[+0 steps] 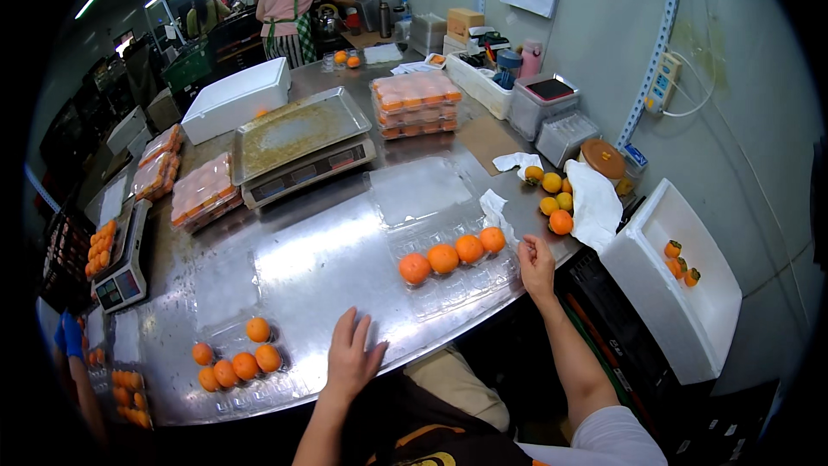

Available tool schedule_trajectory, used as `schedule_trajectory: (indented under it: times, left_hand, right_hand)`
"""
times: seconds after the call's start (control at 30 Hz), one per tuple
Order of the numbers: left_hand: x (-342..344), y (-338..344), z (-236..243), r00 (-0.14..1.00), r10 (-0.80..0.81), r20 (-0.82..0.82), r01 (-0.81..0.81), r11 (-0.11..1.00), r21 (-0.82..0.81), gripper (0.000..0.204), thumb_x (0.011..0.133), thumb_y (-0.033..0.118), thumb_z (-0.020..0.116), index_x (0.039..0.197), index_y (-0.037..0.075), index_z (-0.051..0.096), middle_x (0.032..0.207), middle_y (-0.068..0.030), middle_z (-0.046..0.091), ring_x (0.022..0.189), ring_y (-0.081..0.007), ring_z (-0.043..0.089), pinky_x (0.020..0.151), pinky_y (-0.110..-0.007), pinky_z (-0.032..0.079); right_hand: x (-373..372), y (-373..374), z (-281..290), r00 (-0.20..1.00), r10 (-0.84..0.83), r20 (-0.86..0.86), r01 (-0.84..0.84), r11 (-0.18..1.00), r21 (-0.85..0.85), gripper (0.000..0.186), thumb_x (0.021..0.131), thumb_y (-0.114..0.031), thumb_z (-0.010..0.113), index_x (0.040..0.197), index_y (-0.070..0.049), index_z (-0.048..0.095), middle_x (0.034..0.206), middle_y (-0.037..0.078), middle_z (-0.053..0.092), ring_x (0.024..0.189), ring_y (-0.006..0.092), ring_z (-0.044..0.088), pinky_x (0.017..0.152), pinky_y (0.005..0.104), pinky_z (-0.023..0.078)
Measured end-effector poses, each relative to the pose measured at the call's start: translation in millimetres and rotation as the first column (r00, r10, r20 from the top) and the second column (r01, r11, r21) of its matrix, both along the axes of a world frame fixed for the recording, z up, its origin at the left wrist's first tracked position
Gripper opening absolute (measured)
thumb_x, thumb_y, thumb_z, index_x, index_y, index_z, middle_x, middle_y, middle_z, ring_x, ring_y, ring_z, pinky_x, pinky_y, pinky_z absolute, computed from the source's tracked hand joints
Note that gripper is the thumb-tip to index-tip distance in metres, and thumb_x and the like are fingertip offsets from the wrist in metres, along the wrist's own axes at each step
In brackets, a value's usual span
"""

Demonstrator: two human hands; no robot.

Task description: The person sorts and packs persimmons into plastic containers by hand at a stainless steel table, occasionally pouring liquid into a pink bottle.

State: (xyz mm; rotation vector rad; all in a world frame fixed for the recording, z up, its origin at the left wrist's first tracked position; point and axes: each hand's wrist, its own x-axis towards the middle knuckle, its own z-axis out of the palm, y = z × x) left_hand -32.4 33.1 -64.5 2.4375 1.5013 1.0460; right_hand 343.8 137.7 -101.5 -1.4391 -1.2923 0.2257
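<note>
My left hand [355,349] hovers at the metal table's [302,285] front edge, fingers apart and holding nothing. My right hand [536,267] is just right of a clear plastic tray [423,298], fingers loosely curled, nothing visible in them. That tray holds a row of several orange fruits [443,258]. Another clear tray [289,341] at the left holds several orange fruits [245,366]. Loose yellow and orange fruits [561,222] lie at the right beside a white cloth [591,207].
A scale with a metal pan [302,138], stacked fruit packs [414,99] and a foam box [233,99] stand at the back. Another foam box [664,319] is at the right. A co-worker's blue-gloved hand [71,336] is at far left; a person in pink [289,4] stands behind.
</note>
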Motion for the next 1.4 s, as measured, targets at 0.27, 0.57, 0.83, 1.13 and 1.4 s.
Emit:
schedule_trajectory:
  times: [0.27,0.57,0.83,1.13,1.4]
  left_hand:
    - [-23.4,-7.7,9.2,0.992,0.004,-0.127,-0.025,0.986,-0.162,0.056,0.077,0.027,0.073,0.121,-0.002,0.052,0.130,-0.0282,0.043,0.124,-0.0469,0.039,0.106,-0.056,0.031]
    - [-23.1,-3.1,12.8,0.990,-0.084,-0.117,0.053,0.968,-0.246,0.055,0.080,0.021,0.070,0.126,0.000,0.049,0.136,-0.0285,0.038,0.128,-0.0462,0.035,0.102,-0.058,0.034]
    - [-23.0,-1.5,8.7,0.994,-0.113,-0.004,0.104,0.933,-0.344,0.056,0.083,0.022,0.066,0.130,0.000,0.044,0.139,-0.0304,0.032,0.131,-0.0490,0.029,0.108,-0.060,0.024]
    - [-23.0,-5.0,-2.3,0.996,-0.093,-0.013,0.085,0.953,-0.292,0.055,0.084,0.023,0.066,0.131,0.001,0.045,0.142,-0.0285,0.032,0.132,-0.0482,0.028,0.107,-0.060,0.023]
    - [-22.0,-4.2,-2.4,0.992,-0.125,0.014,0.125,0.962,-0.243,0.054,0.082,0.020,0.068,0.127,-0.001,0.046,0.136,-0.0300,0.035,0.127,-0.0504,0.032,0.105,-0.059,0.027]
  right_hand:
    - [6.8,10.0,0.5,0.987,-0.064,0.145,0.085,0.986,-0.143,0.035,0.095,-0.027,0.051,0.077,0.001,0.058,0.061,0.019,0.053,0.056,0.0315,0.056,0.055,0.0384,0.043]
    - [6.1,-5.5,9.0,0.995,-0.093,-0.034,0.078,0.944,-0.321,0.036,0.097,-0.025,0.051,0.071,-0.001,0.056,0.051,0.004,0.050,0.046,0.0103,0.051,0.045,0.0280,0.039]
    - [-0.8,-7.0,25.2,0.983,-0.128,-0.132,0.065,0.912,-0.404,0.031,0.096,-0.024,0.054,0.074,-0.002,0.057,0.053,0.000,0.052,0.045,0.0067,0.050,0.043,0.0228,0.039]
    - [5.2,-6.5,15.4,0.987,-0.086,-0.137,0.031,0.933,-0.358,0.030,0.096,-0.023,0.054,0.076,-0.001,0.059,0.052,0.001,0.052,0.046,0.0071,0.052,0.045,0.0228,0.041]
    - [14.4,12.9,33.1,0.942,-0.042,-0.334,-0.058,0.957,-0.284,0.024,0.097,-0.020,0.052,0.088,-0.001,0.061,0.064,0.000,0.055,0.047,0.0056,0.049,0.042,0.0204,0.037]
